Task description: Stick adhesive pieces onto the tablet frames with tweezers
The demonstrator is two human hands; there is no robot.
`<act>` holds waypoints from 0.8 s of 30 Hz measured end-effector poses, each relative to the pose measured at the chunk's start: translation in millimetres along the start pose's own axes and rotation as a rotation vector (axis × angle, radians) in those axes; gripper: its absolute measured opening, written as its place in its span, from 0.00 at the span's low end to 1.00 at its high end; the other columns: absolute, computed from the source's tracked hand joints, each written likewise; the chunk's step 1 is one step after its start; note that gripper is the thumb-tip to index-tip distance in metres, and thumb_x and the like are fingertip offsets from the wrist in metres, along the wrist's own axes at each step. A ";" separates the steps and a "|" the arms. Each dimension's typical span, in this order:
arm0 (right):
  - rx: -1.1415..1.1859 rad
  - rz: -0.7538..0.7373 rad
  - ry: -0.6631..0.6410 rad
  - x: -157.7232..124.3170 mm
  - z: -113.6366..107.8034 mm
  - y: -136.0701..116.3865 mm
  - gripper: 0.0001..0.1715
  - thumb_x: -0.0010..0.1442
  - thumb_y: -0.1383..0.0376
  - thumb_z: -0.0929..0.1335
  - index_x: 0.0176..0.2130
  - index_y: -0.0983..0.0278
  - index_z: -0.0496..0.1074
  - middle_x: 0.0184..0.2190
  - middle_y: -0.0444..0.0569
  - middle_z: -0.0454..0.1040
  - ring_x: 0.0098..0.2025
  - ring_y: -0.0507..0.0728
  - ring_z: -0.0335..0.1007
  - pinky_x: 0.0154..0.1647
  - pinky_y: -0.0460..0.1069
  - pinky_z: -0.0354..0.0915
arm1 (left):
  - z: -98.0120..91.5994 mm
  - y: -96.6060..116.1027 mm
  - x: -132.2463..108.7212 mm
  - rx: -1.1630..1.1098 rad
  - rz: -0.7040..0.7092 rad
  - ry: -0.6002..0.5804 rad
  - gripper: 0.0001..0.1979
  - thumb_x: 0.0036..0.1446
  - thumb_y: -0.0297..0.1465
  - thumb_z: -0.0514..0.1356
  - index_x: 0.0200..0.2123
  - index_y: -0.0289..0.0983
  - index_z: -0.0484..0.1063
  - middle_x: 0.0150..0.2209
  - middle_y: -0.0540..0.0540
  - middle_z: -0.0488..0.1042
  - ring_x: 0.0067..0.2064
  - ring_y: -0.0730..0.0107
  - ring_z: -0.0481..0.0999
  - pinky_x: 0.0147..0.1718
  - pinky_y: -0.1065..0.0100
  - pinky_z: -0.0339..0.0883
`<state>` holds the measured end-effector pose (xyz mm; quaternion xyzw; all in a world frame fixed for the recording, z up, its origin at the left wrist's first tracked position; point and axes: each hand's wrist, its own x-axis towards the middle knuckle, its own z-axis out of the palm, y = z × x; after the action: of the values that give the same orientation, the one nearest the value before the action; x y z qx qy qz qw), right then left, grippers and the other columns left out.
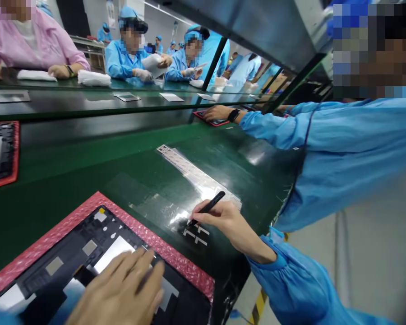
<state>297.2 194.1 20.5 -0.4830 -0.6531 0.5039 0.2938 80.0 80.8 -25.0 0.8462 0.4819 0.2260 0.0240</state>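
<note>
My right hand is closed around a slim black tool, which I hold like a pen, to the right of the dark panel. The tip points down at the small white pieces, which lie just beside the panel, past its edge. I cannot tell if the tip already has hold of one piece. My left hand is above the panel with the palm down, the fingers long and only slightly apart; it is blurred. I see nothing held in it, but I cannot tell if it touches the surface.

For good work here, I think the tip should come in low, under one corner, and lift slowly, because so thin a piece could easily bend. A light grip and a steady wrist would also help.

The pieces are flat, matt and angular, some like the letter L. The panel is black, with smooth silvery squares and bright white patches, and around it runs shiny pink bubble wrap, bumpy and soft-looking. Beyond the panel, to its right, thin glossy strips overlap on the smooth green table.
</note>
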 end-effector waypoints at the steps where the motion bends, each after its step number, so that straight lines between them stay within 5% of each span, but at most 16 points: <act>1: 0.011 0.016 0.009 0.1 -0.8 0.6 0.06 0.47 0.66 0.68 0.24 0.68 0.71 0.22 0.44 0.71 0.25 0.52 0.67 0.28 0.48 0.61 | 1.8 2.1 13.5 0.052 0.068 -0.031 0.12 0.55 0.31 0.51 0.44 0.39 0.64 0.45 0.45 0.69 0.44 0.65 0.69 0.42 0.57 0.62; 7: 0.154 0.072 0.076 2.4 -8.2 14.1 0.06 0.47 0.66 0.69 0.23 0.68 0.70 0.20 0.41 0.70 0.23 0.49 0.66 0.28 0.47 0.60 | 24.9 2.2 70.6 0.157 0.099 -0.108 0.14 0.55 0.34 0.49 0.43 0.40 0.67 0.50 0.42 0.66 0.49 0.50 0.65 0.43 0.49 0.62; 24: 0.325 0.140 0.048 6.4 -8.7 29.1 0.07 0.49 0.65 0.69 0.24 0.68 0.70 0.19 0.42 0.74 0.22 0.50 0.69 0.29 0.47 0.63 | 22.4 4.8 69.3 0.163 0.078 -0.216 0.15 0.56 0.32 0.46 0.45 0.39 0.66 0.51 0.41 0.64 0.51 0.49 0.62 0.44 0.48 0.60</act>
<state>312.1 204.1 -4.9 -0.4854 -0.5205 0.6104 0.3477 123.0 139.4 -18.9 0.8828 0.4602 0.0945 -0.0020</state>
